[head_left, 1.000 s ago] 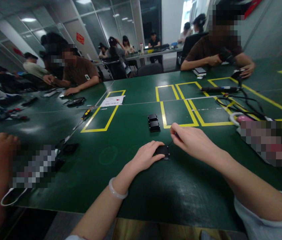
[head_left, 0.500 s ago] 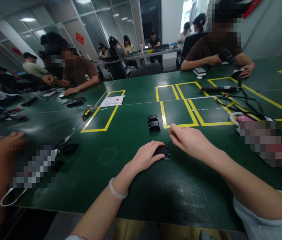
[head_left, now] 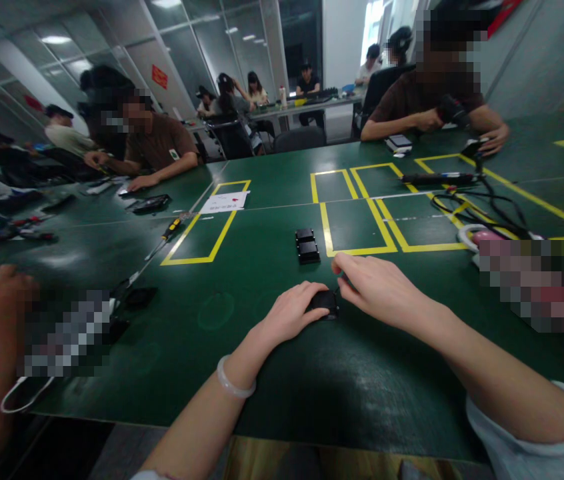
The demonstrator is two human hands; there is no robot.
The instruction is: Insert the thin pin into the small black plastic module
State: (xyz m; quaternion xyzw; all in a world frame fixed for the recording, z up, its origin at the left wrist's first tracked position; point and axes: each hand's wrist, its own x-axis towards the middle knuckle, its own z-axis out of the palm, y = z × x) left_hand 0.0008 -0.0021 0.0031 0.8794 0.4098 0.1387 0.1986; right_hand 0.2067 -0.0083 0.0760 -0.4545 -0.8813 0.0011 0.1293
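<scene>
The left hand (head_left: 289,310) has its grip pinching a black square piece (head_left: 326,305) on the green table (head_left: 272,400). At the piece's 2 o'clock, the right hand (head_left: 375,280) pinches a thin dark tool (head_left: 337,291), mostly hidden. Near the piece, at 11 o'clock, lie 2 black blocks (head_left: 308,250), end to end.

table (head_left: 162,373): smooth, glossy | sheet (head_left: 225,201): paper | sleeve (head_left: 537,450): matt cloth | black block (head_left: 326,304): plastic-looking

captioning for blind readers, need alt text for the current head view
A person's left hand holds a small black block on a green table; the right hand pinches a thin, mostly hidden tool by its corner. Two black pieces lie beyond.
</scene>
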